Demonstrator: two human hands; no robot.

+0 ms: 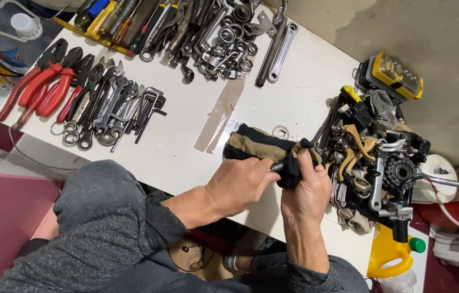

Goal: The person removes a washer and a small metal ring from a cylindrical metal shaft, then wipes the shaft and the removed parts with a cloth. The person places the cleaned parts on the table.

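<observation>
Right hand (305,187) upright, fingers curled tight around black cloth (289,168). Left hand (240,182) reaching across, pinching small metal rod (278,166) at the cloth, over white table (186,141). Beyond, tan-and-black rag (254,144), bicycle parts (376,157).

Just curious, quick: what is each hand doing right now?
Left hand: closed on a small dark metal part.
Right hand: gripping the tan-and-black cloth around it.

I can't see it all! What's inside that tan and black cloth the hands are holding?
A dark metal rod pokes out of the cloth by the left hand. The right hand grips the cloth over it, so the rest of the rod is covered.
</observation>
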